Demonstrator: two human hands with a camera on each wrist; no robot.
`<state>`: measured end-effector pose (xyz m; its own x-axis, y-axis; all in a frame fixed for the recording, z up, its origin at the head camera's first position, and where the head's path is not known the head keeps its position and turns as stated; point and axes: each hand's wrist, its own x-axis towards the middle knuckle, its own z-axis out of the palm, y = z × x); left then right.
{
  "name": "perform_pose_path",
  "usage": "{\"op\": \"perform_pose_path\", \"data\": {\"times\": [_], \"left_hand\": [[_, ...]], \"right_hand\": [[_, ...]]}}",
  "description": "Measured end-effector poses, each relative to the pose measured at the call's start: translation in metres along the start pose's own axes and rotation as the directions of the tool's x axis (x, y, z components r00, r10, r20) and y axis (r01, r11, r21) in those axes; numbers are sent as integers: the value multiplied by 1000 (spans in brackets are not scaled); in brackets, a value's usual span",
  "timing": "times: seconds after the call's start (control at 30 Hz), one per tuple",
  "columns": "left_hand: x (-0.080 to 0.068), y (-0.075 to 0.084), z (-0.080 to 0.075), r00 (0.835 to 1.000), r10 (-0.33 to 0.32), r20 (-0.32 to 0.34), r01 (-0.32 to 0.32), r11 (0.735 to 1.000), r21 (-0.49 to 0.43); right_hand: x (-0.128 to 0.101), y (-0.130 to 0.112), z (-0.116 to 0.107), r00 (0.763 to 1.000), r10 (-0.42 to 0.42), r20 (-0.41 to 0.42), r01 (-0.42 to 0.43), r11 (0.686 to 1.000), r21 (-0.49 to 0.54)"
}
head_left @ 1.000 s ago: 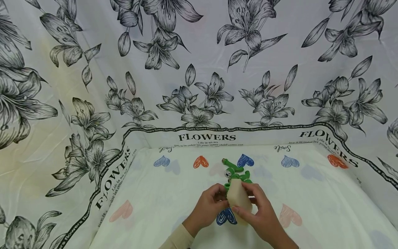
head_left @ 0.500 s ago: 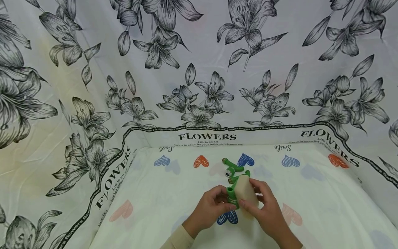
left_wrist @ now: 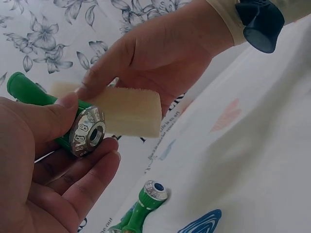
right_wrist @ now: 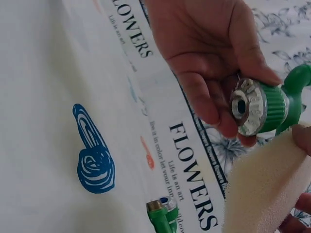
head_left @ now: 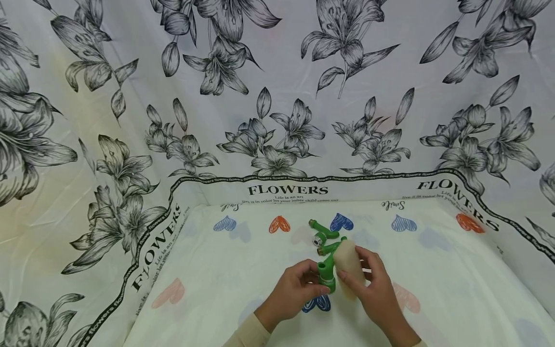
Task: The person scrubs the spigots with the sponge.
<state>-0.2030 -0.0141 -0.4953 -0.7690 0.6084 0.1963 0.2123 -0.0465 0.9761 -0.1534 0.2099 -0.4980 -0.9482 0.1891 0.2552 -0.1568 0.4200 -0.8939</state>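
Note:
A green plastic tap [head_left: 327, 273] with a silvery ribbed metal end is in my left hand [head_left: 294, 288], pinched between thumb and fingers. In the left wrist view the thumb presses the tap's green body, and its metal end [left_wrist: 87, 132] with a round hole shows plainly. My right hand [head_left: 376, 289] grips a beige sponge [head_left: 348, 260] just right of the tap. The sponge [right_wrist: 265, 182] overlaps the tap's lower part in the right wrist view; whether they touch I cannot tell. Only a few right-hand fingertips show there, at the edge.
Beyond the hands, several green tap pieces lie on the cloth: one [head_left: 324, 230] with a brass threaded end, and one silver-ended piece [head_left: 319, 239]. A white cloth [head_left: 217, 270] printed with hearts covers the surface. A flower-printed curtain [head_left: 290, 190] hangs behind and at the sides.
The sponge has moved right, off the front of the tap, so more of the tap shows. The left hand stays in nearly the same place, still holding the tap.

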Motion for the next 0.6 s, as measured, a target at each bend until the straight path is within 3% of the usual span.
{"op": "perform_pose_path", "data": {"times": [0.27, 0.6], "left_hand": [[2, -5, -1, 998, -20, -60, 23, 999, 35], [3, -9, -5, 996, -30, -85, 33, 999, 25]], "right_hand": [[-7, -4, 7, 995, -64, 72, 58, 995, 75], [-12, -13, 11, 979, -152, 139, 136, 984, 116]]}}
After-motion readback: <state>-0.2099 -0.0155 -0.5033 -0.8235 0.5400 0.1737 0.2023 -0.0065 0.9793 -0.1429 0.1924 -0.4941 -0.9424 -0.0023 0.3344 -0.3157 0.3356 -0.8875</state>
